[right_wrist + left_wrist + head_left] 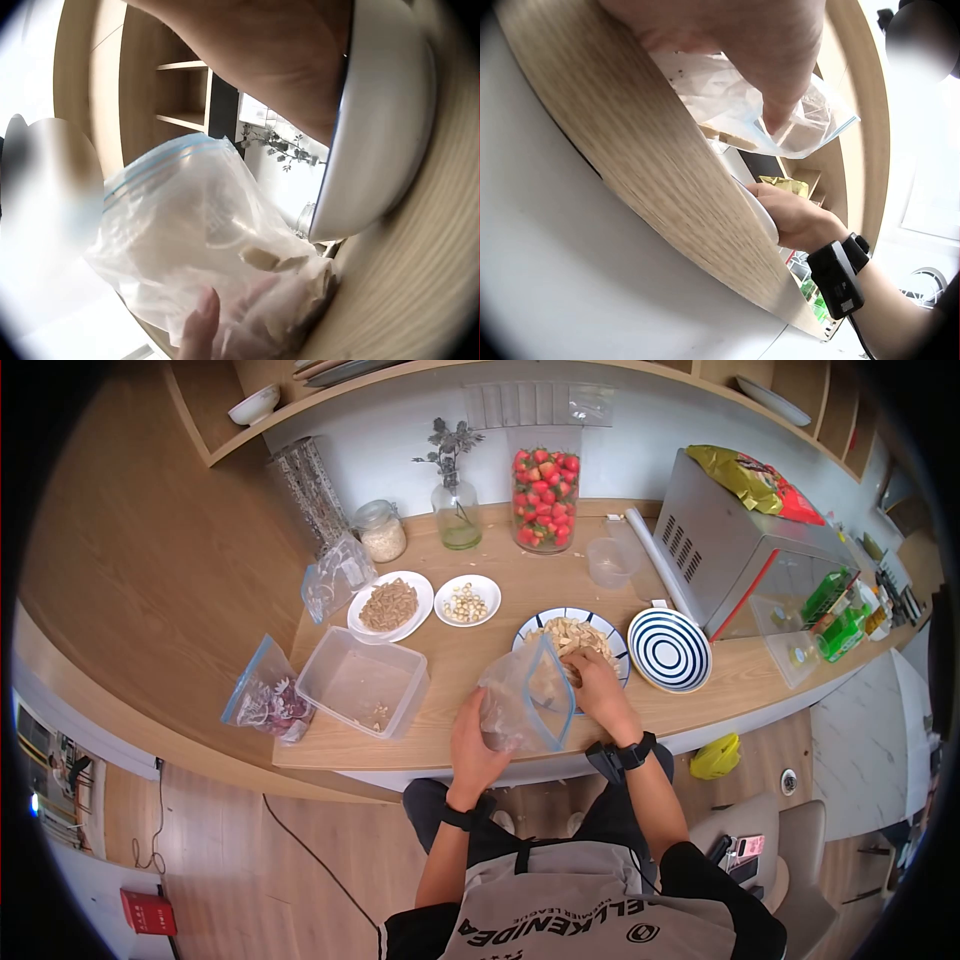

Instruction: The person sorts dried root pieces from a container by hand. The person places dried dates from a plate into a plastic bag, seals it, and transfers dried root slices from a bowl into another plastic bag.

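My left hand (pixel 477 750) grips a clear zip bag (pixel 512 700) by its lower side, thumb in front and fingers behind. Its blue-edged mouth gapes toward the right. A few pale dried slices (pixel 260 259) show inside the bag in the right wrist view. My right hand (pixel 603 695) reaches down into a blue-and-white bowl (pixel 622 650), where a heap of pale dried slices (pixel 570 630) lies. Its fingertips are sunk among the slices, so I cannot tell whether they pinch any. The bag's mouth overlaps the bowl's near rim.
Left stand a plastic tub (pixel 345 670) with a few crumbs, a bag of dark red pieces (pixel 275 705), a plate of brown pieces (pixel 420 622) and a dish of pale kernels (pixel 466 620). A striped bowl (pixel 670 650) sits right, before a microwave (pixel 735 550). Strawberries fill a tall container (pixel 545 500) behind.
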Demonstrator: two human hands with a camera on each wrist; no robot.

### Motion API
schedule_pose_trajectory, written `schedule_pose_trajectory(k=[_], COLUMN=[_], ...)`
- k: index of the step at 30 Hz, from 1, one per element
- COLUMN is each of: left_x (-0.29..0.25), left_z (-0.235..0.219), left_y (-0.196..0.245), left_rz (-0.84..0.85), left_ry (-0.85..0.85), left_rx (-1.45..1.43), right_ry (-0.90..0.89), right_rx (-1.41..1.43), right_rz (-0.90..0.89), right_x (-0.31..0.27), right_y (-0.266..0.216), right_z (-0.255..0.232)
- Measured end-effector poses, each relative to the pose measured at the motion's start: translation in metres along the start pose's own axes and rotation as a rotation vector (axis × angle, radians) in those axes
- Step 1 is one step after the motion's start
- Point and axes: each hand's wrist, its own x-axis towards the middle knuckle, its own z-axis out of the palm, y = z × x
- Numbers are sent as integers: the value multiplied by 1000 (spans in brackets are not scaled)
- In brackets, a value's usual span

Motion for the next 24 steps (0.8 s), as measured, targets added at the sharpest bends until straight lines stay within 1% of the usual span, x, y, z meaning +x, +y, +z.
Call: schedule_pose_trajectory(k=[1, 8, 10, 12, 14, 15, 17, 18, 19, 20, 22, 24], left_x=[0, -2, -3, -1, 2, 4, 9, 11, 13, 17, 19, 19], left_z=[0, 4, 4, 2, -2, -5, -12, -16, -20, -24, -28, -28], left_y=[0, -5, -4, -5, -11, -18, -34, -39, -44, -42, -34, -31], left_rz=[-3, 0, -8, -11, -26, -22, -21, -19, -98, -178, -176, -174], left_ry=[1, 1, -6, -11, -64, -66, -123, -124, -120, -116, -105, -98], left_rx=[-4, -14, -18, -23, -84, -83, -129, -124, -202, -280, -289, -303], right_ry=[-29, -33, 44, 45, 50, 60, 71, 123, 175, 179, 237, 232], right_rx=[43, 98, 146, 136, 126, 117, 111, 171, 231, 236, 132, 138], right_rz=[60, 87, 77, 95, 111, 99, 87, 130, 173, 171, 115, 118], right_x=[0, 1, 1, 1, 2, 2, 1, 0, 1, 2, 2, 2], right_y=[-3, 2, 0, -1, -1, 1, 0, -2, -4, -4, -3, -3], right_z=[1, 4, 5, 4, 2, 4, 6, 9, 11, 11, 10, 9])
